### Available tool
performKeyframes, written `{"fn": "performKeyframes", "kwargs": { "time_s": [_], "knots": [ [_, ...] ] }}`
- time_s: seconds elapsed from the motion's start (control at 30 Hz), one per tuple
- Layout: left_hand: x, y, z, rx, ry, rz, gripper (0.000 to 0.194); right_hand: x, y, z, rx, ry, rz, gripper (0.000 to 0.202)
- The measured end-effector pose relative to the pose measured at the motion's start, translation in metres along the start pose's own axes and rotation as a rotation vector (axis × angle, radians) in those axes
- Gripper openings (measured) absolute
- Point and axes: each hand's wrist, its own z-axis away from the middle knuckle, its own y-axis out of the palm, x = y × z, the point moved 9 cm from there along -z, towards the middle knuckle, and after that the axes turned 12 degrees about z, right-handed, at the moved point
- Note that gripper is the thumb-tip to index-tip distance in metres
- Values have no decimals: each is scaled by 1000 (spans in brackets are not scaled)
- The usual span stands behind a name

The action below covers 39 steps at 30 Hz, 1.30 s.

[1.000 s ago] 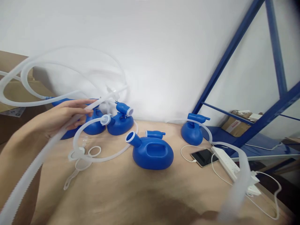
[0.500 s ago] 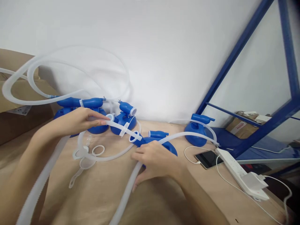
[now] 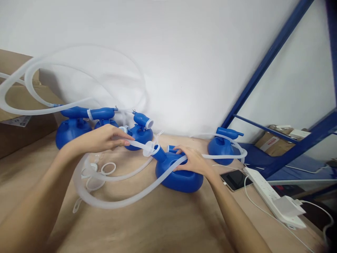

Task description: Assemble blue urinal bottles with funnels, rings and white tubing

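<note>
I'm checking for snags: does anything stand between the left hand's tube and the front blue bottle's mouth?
Nothing visible does. The tube runs from the left hand to the mouth, its translucent cap right at the rim. A stretch of tubing crosses the blue bottle by the right hand, away from the mouth.

Bench (image 3: 137, 228) at lower centre offers passing room; just above, a looping white tube (image 3: 116, 204) and a blue jug (image 3: 181, 181) bar the way.
</note>
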Motion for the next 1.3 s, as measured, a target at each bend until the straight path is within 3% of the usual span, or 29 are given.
{"fn": "performKeyframes", "kwargs": {
  "time_s": [0.1, 0.23, 0.33, 0.47, 0.6, 0.8, 0.97, 1.13, 1.3],
  "knots": [
    [-1, 34, -9, 209, -3, 21, 41, 1, 7, 0, -54, -21, -45, 45],
    [-4, 56, -14, 226, -34, -43, 36, 1, 7, 0, -122, -28, -128, 36],
    [-11, 83, -13, 283, -80, 72, 50, 10, 9, -2, -113, -72, -215, 40],
    [-18, 112, -13, 300, -119, -65, 81, 23, 11, -4, -99, -112, -299, 46],
    [-23, 122, -12, 165, -29, -178, 88, 24, 12, -5, -92, -91, -343, 48],
    [-20, 131, 8, -200, 230, 51, 72, 20, 15, -5, -50, -26, -427, 53],
    [-22, 134, 22, -449, 387, 75, 67, 23, 17, -6, -11, -4, -488, 50],
    [-33, 133, 23, -514, 477, 16, 73, 28, 13, -6, -2, -22, -509, 48],
    [-39, 135, 23, -470, 522, -24, 77, 30, 13, -6, 9, -61, -525, 51]
  ]
}}
